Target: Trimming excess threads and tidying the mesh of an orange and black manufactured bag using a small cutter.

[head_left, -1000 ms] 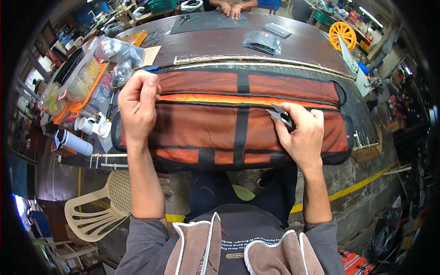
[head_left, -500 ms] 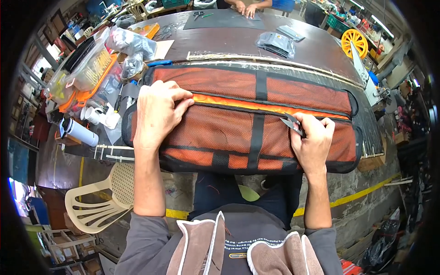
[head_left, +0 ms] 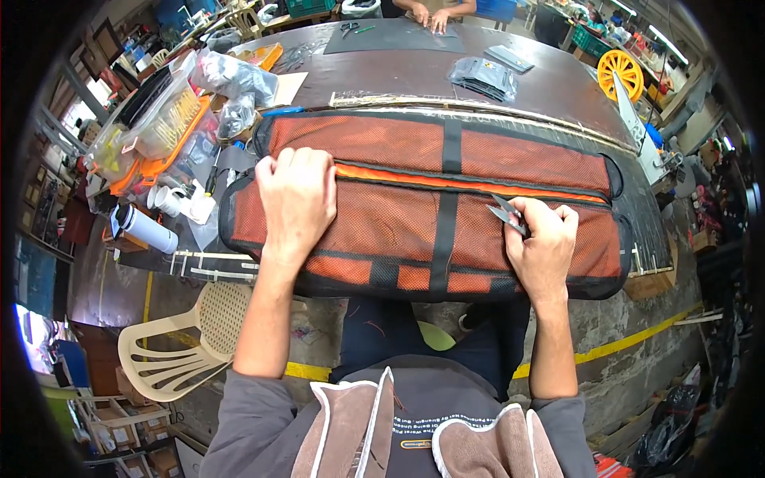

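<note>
A long orange bag [head_left: 382,223] covered in black mesh lies across the near edge of the table, with black trim and black straps. A lengthwise opening between its dark edges shows a bright orange strip [head_left: 398,177]. At the left end of this opening, my left hand [head_left: 296,209] is closed on the bag with its back up; the fingertips are hidden. My right hand [head_left: 543,243] grips small thread snips [head_left: 507,213] just below the opening's right part, their blades apart and pointing up-left.
Clear plastic boxes [head_left: 163,119], a white bottle [head_left: 145,227] and white cups [head_left: 166,199] crowd the left side. Stacked dark pieces [head_left: 483,78] lie beyond the bag. Across the table, another person's hands [head_left: 430,17] work on a dark sheet [head_left: 390,40]. A beige chair [head_left: 187,342] stands left.
My left hand has rolled over from a visible thumb-and-finger pinch to a closed grip with its back up, shifting slightly right. My right hand with the snips has barely moved.
</note>
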Demonstrator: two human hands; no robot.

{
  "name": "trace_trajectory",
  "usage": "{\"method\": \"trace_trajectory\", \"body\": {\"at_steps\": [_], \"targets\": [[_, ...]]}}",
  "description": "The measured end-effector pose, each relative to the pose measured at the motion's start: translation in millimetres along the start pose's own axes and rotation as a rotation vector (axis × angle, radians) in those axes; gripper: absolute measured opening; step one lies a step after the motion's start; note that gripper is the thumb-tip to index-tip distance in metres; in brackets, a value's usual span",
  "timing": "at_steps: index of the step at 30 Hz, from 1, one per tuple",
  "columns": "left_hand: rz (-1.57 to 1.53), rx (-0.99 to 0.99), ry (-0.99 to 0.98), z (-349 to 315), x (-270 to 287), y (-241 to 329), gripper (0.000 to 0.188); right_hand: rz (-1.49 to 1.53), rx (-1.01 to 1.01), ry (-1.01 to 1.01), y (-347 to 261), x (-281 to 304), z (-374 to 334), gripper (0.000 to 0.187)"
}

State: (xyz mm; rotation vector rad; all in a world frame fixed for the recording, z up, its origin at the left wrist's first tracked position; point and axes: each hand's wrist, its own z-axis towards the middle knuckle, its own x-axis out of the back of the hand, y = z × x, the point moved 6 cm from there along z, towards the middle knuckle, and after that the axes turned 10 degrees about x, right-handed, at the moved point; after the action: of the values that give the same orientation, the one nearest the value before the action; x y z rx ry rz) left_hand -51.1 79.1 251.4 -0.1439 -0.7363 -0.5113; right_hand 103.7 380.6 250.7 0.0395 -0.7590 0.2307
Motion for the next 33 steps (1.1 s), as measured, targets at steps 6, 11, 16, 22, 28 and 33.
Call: {"method": "trace_trajectory", "body": {"at_steps": [6, 11, 16, 22, 28, 33], "targets": [[-0.243, 0.296, 0.079, -18.4, 18.3, -24.8, 0.008, 0.026, -0.030, 0.004, 1.5, 5.4, 1.7, 0.012], [-0.179, 0.227, 0.035, -11.8, 19.1, -8.3, 0.008, 0.047, -0.039, 0.033, 2.7, 3.2, -1.9, 0.014], [-0.134, 0.134, -0.079, -13.8, 15.7, 7.2, 0.015, 0.036, -0.036, 0.029, 3.6, 0.8, -3.3, 0.014], [-0.163, 0.062, -0.063, -12.4, -3.8, 38.7, 0.018, 0.060, -0.042, 0.037, 5.3, -1.4, -6.5, 0.014], [-0.287, 0.008, -0.094, -2.9, -17.8, 83.5, 0.012, 0.086, -0.029, 0.088, 5.6, 0.0, -6.5, 0.014], [-0.516, 0.088, 0.098, -1.7, -8.6, 77.5, 0.011, 0.075, -0.025, 0.109, 8.8, 1.5, -9.8, 0.012]]}}
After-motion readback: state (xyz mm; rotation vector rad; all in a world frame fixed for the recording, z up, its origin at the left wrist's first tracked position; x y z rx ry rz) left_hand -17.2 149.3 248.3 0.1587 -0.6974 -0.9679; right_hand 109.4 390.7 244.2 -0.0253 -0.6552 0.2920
